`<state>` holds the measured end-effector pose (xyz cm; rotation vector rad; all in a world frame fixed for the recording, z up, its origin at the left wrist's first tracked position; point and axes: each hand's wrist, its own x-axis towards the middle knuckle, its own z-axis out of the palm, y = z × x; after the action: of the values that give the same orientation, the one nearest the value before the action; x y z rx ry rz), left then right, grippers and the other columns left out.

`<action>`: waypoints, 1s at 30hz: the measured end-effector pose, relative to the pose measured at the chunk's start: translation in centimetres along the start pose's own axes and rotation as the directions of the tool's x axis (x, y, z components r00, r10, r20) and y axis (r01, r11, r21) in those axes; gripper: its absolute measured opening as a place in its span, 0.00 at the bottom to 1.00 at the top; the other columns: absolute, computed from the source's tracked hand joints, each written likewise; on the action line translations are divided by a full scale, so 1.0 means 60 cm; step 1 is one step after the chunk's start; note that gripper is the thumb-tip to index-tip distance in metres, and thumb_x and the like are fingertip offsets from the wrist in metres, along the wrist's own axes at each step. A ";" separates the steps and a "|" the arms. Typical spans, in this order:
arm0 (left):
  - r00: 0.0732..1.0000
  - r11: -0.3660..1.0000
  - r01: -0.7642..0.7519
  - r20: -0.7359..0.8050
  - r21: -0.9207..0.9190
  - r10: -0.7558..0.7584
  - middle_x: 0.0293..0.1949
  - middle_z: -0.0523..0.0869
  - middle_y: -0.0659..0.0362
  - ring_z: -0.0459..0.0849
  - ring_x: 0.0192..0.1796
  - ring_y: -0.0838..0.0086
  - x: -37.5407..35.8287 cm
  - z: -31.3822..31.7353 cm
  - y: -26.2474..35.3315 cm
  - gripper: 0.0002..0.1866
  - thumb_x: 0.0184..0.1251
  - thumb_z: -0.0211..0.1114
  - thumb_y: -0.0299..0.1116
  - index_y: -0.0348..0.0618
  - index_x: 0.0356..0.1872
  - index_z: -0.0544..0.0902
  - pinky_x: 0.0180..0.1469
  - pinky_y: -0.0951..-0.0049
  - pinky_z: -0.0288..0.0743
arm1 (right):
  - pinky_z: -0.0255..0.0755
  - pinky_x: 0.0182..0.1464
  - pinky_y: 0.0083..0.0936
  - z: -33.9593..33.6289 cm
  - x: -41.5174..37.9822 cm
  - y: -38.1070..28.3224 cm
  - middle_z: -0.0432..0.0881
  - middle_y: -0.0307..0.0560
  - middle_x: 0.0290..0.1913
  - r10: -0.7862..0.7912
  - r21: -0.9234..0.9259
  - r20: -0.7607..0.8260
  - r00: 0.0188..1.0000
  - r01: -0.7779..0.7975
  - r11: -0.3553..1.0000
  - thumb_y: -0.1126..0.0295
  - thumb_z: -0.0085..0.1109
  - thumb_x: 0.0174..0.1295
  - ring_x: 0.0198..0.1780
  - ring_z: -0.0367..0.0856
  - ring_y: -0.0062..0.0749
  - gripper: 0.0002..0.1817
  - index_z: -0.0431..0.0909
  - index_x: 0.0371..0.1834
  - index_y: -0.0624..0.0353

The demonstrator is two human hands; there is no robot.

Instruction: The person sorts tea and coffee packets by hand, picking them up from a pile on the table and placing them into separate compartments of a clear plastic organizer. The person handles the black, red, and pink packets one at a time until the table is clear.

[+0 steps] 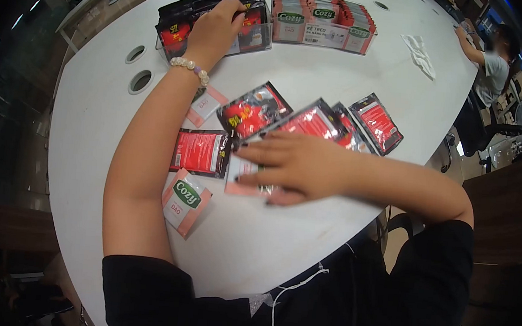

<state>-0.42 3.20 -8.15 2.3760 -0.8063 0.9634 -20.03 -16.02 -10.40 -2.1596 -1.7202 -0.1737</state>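
My left hand [215, 30], with a beaded bracelet at the wrist, reaches over a clear bin [252, 47] of black-and-red sachets at the back left. Its fingers are bent together at the sachet tops; whatever lies between them is hidden. Slightly blurred, my right hand [301, 168] lies with fingers spread on a pink-and-white sachet [234, 184] on the table. Around it lie black-and-red sachets, among them one on the left [200, 151], one above [254, 109] and one on the right [377, 123]. A Cozy sachet [186, 203] lies nearer me.
A second clear bin [321, 37] holds pink Cozy sachets at the back. A crumpled white cloth [418, 55] lies on the white table [93, 167]. Round holes [140, 81] pierce the tabletop at left. Another person [496, 69] sits at the far right edge.
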 end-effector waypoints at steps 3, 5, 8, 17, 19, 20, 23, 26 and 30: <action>1.000 1.000 0.029 0.004 -0.001 -0.029 0.41 0.83 0.56 0.83 0.40 0.54 0.000 -0.001 0.002 0.08 0.66 0.58 0.36 0.47 0.42 0.79 0.43 0.59 0.76 | 0.69 0.62 0.39 0.002 0.006 0.022 0.72 0.58 0.62 0.052 -0.004 -0.036 0.998 -0.053 0.999 0.59 0.55 0.60 0.60 0.74 0.50 0.25 0.71 0.61 0.55; 1.000 1.000 0.017 -0.002 -0.012 -0.017 0.40 0.83 0.56 0.83 0.40 0.54 0.001 0.000 0.003 0.08 0.66 0.58 0.36 0.47 0.41 0.79 0.43 0.59 0.76 | 0.72 0.59 0.36 0.000 0.012 0.024 0.75 0.56 0.59 0.043 -0.039 -0.055 0.998 -0.045 0.998 0.59 0.59 0.57 0.57 0.77 0.49 0.28 0.70 0.60 0.59; 1.000 1.000 0.017 -0.006 -0.008 -0.017 0.40 0.83 0.57 0.83 0.39 0.55 0.002 0.000 0.003 0.08 0.66 0.58 0.36 0.47 0.42 0.79 0.43 0.59 0.77 | 0.71 0.60 0.37 -0.028 0.011 0.010 0.74 0.57 0.60 0.317 0.171 0.026 0.948 -0.317 0.933 0.56 0.63 0.55 0.59 0.75 0.49 0.32 0.68 0.61 0.62; 0.999 0.999 0.032 -0.003 -0.017 -0.032 0.41 0.83 0.57 0.83 0.39 0.54 0.000 -0.001 0.003 0.08 0.66 0.59 0.36 0.47 0.42 0.79 0.43 0.59 0.77 | 0.63 0.58 0.37 -0.044 0.019 0.024 0.72 0.51 0.52 0.630 0.088 0.080 0.773 -0.635 0.768 0.60 0.65 0.49 0.58 0.67 0.42 0.26 0.72 0.51 0.59; 1.000 1.000 0.021 -0.010 -0.020 -0.021 0.41 0.83 0.57 0.83 0.39 0.54 0.000 -0.001 0.004 0.09 0.65 0.59 0.36 0.47 0.42 0.79 0.43 0.59 0.77 | 0.66 0.56 0.36 -0.049 0.022 0.030 0.74 0.53 0.48 0.656 0.134 0.106 0.747 -0.664 0.735 0.64 0.65 0.51 0.53 0.72 0.43 0.24 0.71 0.51 0.61; 1.000 0.999 0.027 0.003 -0.019 -0.027 0.41 0.83 0.56 0.83 0.40 0.54 0.000 -0.003 0.005 0.09 0.66 0.59 0.35 0.46 0.43 0.79 0.43 0.59 0.76 | 0.68 0.54 0.34 -0.055 0.027 0.029 0.75 0.52 0.46 0.689 0.183 0.164 0.706 -0.708 0.682 0.66 0.65 0.52 0.51 0.74 0.40 0.23 0.71 0.51 0.61; 0.999 0.999 0.036 0.023 -0.018 -0.036 0.42 0.83 0.54 0.83 0.42 0.55 0.001 -0.006 0.009 0.09 0.67 0.58 0.34 0.44 0.44 0.78 0.43 0.60 0.76 | 0.73 0.48 0.28 -0.064 0.035 0.033 0.77 0.48 0.43 0.725 0.417 0.205 0.657 -0.729 0.543 0.73 0.63 0.54 0.44 0.79 0.31 0.20 0.71 0.50 0.62; 0.999 0.999 0.030 0.016 -0.018 -0.030 0.41 0.83 0.54 0.83 0.41 0.55 0.001 -0.006 0.009 0.09 0.67 0.58 0.34 0.44 0.44 0.78 0.43 0.60 0.76 | 0.75 0.50 0.24 -0.081 0.021 0.055 0.77 0.42 0.46 0.741 0.690 -0.017 0.671 -0.529 0.494 0.82 0.59 0.57 0.48 0.78 0.22 0.18 0.70 0.51 0.61; 1.000 0.999 0.025 0.015 -0.025 -0.025 0.41 0.83 0.53 0.83 0.40 0.55 -0.001 -0.009 0.011 0.09 0.66 0.59 0.34 0.44 0.44 0.78 0.42 0.60 0.76 | 0.78 0.40 0.21 -0.177 -0.007 0.138 0.83 0.50 0.40 0.747 0.687 -0.458 0.481 -0.342 0.641 0.77 0.68 0.51 0.41 0.84 0.27 0.23 0.71 0.51 0.61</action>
<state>-1.13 3.08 -7.73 2.3685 -0.7872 0.9219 -10.79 -21.74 -2.49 -1.7509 -0.4382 -0.2869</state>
